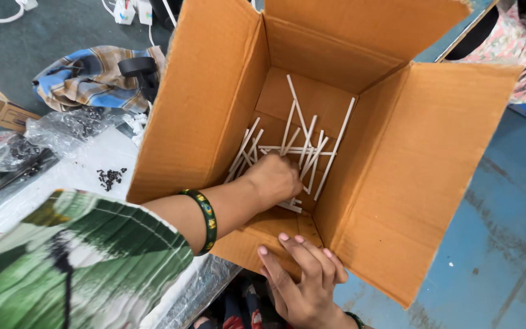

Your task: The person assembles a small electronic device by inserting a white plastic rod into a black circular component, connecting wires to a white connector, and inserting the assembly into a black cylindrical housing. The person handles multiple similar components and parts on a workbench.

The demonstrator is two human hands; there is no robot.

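Observation:
A large open cardboard box (214,103) stands tilted against the table edge, flaps spread. Several thin white sticks (330,152) lie crisscrossed on its bottom. My left hand (273,178) reaches deep inside, with its fingers curled down into the pile and closed around some sticks; the fingertips are hidden. A green bangle (207,220) sits on that forearm below a green patterned sleeve. My right hand (302,277) grips the near flap (245,240) from below, fingers laid over its edge.
A white table top (92,164) at left carries a small heap of black screws (111,176) and clear plastic bags (62,131) of dark parts. A checked cloth (86,76) with a black tape roll (136,66) lies behind. Blue floor (506,244) at right.

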